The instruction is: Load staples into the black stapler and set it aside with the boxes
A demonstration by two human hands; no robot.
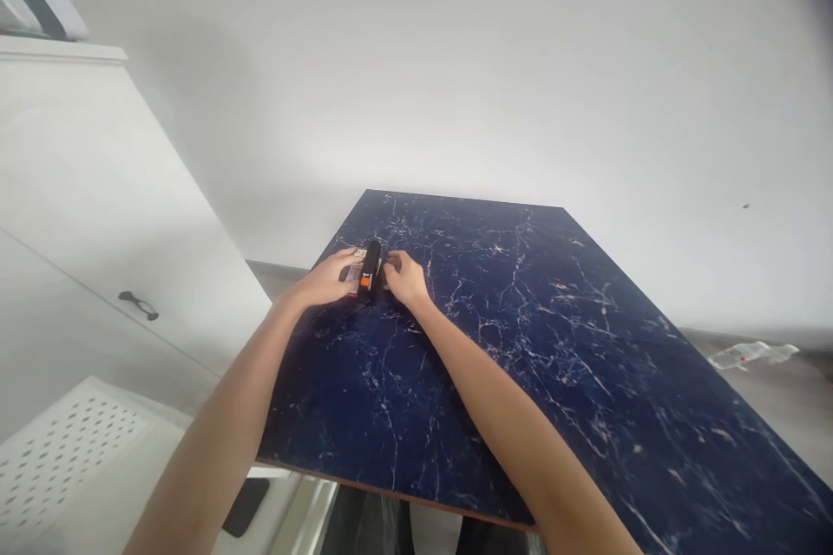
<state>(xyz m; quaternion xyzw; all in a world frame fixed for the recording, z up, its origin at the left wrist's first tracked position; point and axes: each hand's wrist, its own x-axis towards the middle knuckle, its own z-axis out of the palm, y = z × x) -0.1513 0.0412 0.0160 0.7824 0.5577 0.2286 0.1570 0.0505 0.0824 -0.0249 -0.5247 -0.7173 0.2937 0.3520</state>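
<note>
Spread left hand [329, 279] is apparently steadying the pale printed packet [352, 274] — curled right hand [406, 279] is flanking the oblong black-and-orange object [371, 262], pinch unclear.

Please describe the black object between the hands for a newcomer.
On the blue marbled table, look toward the far left, between the left hand and right hand. The black object has an orange patch, unlike the pale printed item by the left hand.

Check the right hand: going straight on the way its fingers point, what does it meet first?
Likely the black-and-orange object, just left of the right hand; depth is unclear, so any gap is hard to judge.
</note>
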